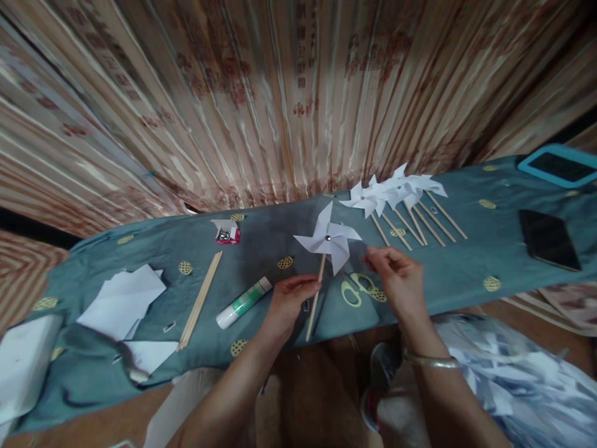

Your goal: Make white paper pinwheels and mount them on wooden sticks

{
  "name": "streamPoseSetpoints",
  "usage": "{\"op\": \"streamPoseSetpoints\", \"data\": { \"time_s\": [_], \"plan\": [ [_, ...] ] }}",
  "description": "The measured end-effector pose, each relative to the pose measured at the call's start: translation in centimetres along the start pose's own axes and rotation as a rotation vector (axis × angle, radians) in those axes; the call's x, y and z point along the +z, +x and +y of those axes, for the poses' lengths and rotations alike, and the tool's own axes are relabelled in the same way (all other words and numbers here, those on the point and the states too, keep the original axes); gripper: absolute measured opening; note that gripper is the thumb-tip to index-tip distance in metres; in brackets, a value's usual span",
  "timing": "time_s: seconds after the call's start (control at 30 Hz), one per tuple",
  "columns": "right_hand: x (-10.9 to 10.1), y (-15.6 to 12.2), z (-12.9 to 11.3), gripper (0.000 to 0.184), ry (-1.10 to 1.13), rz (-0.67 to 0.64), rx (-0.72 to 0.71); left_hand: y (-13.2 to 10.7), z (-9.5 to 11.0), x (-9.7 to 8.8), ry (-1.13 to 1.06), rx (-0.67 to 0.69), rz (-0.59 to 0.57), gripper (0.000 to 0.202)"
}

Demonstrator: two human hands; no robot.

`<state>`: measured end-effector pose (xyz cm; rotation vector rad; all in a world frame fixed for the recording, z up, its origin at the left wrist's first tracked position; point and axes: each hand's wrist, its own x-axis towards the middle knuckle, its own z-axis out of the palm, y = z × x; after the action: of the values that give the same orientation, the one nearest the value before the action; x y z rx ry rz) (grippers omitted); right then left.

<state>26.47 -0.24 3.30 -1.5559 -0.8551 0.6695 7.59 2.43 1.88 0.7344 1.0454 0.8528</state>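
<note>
A white paper pinwheel (344,233) with a shiny pin at its centre stands on a thin wooden stick. My left hand (291,302) pinches that stick just below the blades. To the right of the pinwheel is my right hand (396,270), its fingers curled and pressed together near a blade tip, apart from the paper. Whether anything small sits between those fingertips is too blurred to tell. Beneath the hands lie scissors (351,295) with yellow-green handles. A glue stick (244,303) with a green label rests left of my left hand.
Several finished pinwheels (396,190) lie in a row at the back right. Further left are a small red box of pins (227,234), bare wooden sticks (200,300) and white paper sheets (122,302). A dark phone (549,239) and a blue-framed tablet (559,165) lie at the right.
</note>
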Motion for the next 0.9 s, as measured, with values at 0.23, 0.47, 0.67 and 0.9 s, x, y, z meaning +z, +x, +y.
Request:
{"op": "streamPoseSetpoints", "data": {
  "time_s": [0.23,0.47,0.67,0.9],
  "plan": [
    [-0.8,0.6,0.8,0.023,0.022,0.017,-0.044,-0.6,-0.4,0.4,0.088,-0.015,-0.074,0.023],
    [-0.5,0.3,1.4,0.020,0.094,-0.052,0.032,-0.4,-0.4,0.5,0.085,0.007,-0.041,0.024],
    [0.0,0.0,1.0,0.019,0.155,-0.096,0.078,-0.3,-0.2,0.5,0.095,0.022,-0.039,0.024],
    [0.5,-0.5,1.6,0.021,0.253,-0.139,0.142,-0.3,-0.2,0.7,0.097,0.016,-0.015,0.025]
  ]
}}
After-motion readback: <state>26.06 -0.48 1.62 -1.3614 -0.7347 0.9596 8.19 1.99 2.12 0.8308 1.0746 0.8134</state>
